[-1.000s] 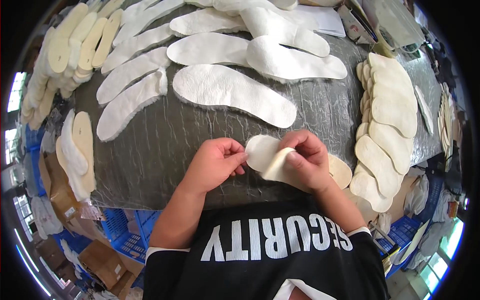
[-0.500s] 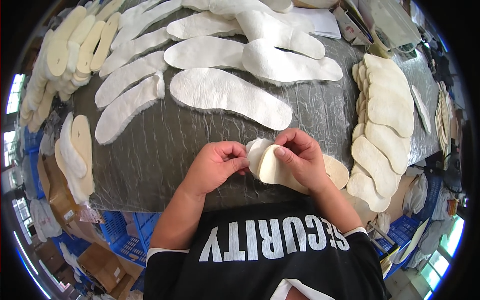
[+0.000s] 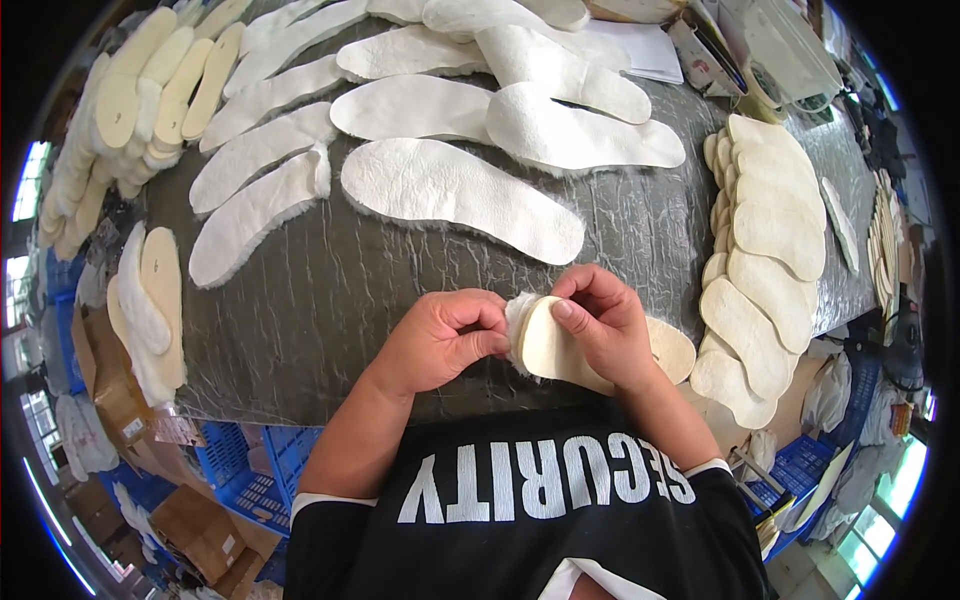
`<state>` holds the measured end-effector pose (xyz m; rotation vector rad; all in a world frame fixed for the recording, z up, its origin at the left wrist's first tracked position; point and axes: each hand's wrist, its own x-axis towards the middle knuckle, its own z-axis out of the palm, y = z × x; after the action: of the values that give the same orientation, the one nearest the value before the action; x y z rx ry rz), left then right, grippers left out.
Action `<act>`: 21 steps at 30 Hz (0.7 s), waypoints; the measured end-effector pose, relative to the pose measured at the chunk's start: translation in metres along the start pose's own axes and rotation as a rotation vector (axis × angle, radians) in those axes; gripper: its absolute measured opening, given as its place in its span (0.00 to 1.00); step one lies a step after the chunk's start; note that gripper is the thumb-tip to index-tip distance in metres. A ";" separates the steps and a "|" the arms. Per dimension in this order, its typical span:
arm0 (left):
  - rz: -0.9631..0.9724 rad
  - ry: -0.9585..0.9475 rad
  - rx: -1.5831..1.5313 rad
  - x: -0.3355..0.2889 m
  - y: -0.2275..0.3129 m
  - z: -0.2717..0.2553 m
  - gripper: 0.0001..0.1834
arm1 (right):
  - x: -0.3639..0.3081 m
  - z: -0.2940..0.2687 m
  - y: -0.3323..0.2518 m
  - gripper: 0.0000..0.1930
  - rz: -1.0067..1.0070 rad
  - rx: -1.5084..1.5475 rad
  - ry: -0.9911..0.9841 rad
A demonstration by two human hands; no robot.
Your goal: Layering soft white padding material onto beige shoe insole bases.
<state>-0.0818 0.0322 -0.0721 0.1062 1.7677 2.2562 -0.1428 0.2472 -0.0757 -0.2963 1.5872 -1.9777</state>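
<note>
At the near edge of the table, my right hand (image 3: 612, 332) grips a cream insole (image 3: 552, 345), thumb on top and fingers behind. Its far end, with a dark mark, shows past my wrist. A fluffy white fleece insole (image 3: 516, 318) lies behind the cream one, its furry edge sticking out on the left. My left hand (image 3: 447, 340) pinches that edge between thumb and fingers. Just beyond my hands lies a white fleece insole (image 3: 460, 195), smooth side up. The overlap inside my right hand is hidden.
Rows of white fleece insoles (image 3: 415, 105) cover the table's far part. Overlapping cream insoles (image 3: 775, 240) are stacked at the right, with more insole piles (image 3: 120, 95) at far left. A clear plastic bin (image 3: 785, 50) stands at back right. Blue crates (image 3: 245, 475) sit below the near edge.
My left hand has moved slightly right, toward the cream insole. The fleece edge has turned from its smooth face to show its fluffy side. My right hand keeps its grip.
</note>
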 end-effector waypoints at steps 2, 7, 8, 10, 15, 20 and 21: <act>0.014 -0.011 0.063 0.000 0.002 0.000 0.06 | 0.000 0.000 0.000 0.05 -0.002 -0.005 0.001; 0.006 -0.013 0.027 -0.001 0.001 0.002 0.05 | -0.001 -0.002 0.001 0.04 0.006 -0.021 0.001; 0.008 -0.020 0.008 -0.001 0.000 0.002 0.05 | -0.001 -0.002 0.002 0.04 0.007 -0.022 0.001; 0.002 -0.017 -0.021 -0.001 -0.002 0.003 0.05 | -0.001 -0.003 0.002 0.05 -0.007 -0.030 0.002; -0.016 -0.008 -0.111 -0.001 -0.003 0.006 0.05 | -0.001 -0.004 0.003 0.05 -0.009 -0.037 0.002; -0.049 0.009 -0.097 -0.001 0.002 0.008 0.04 | -0.001 -0.003 0.005 0.05 -0.014 -0.091 0.016; -0.048 0.008 -0.097 -0.001 0.005 0.009 0.04 | -0.002 -0.004 0.006 0.05 -0.042 -0.186 0.030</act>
<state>-0.0795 0.0388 -0.0651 0.0357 1.6433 2.3060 -0.1414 0.2503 -0.0825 -0.3778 1.8016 -1.8757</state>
